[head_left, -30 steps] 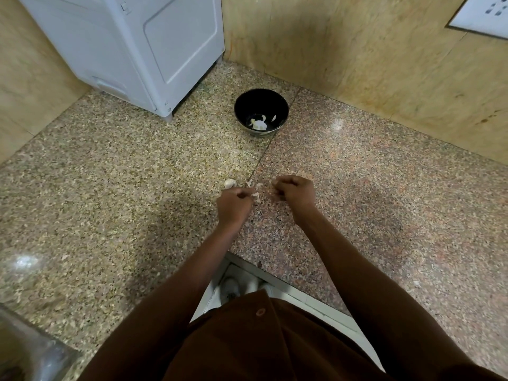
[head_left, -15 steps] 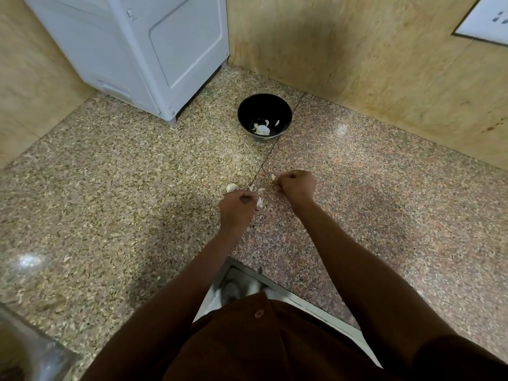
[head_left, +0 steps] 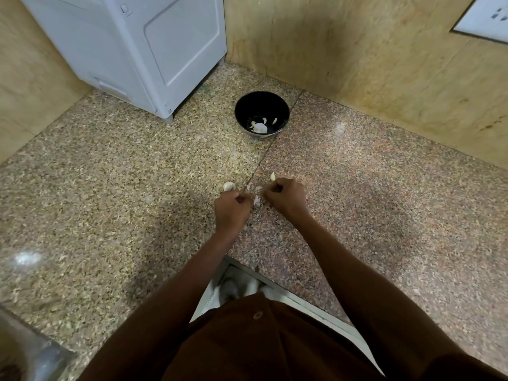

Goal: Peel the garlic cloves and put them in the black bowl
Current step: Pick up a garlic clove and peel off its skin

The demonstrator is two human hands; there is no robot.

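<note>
Both fists drawing slightly apart since a moment ago: left hand (head_left: 232, 209) and right hand (head_left: 286, 195) curled, contents unclear; papery garlic skin (head_left: 257, 200) between them; peeled cloves (head_left: 259, 127) lying in round black bowl (head_left: 284, 111) beyond

A speckled stone counter (head_left: 110, 188) with a few things sitting on it.

A black bowl (head_left: 243, 105) stands near the back, with white garlic bits inside it. A big white box (head_left: 154, 50) stands on little feet in the back left corner. Closer in lie a garlic clove (head_left: 228, 185), another clove (head_left: 272, 176) and some thin white peels (head_left: 257, 200). A thin line runs across the stone.
</note>
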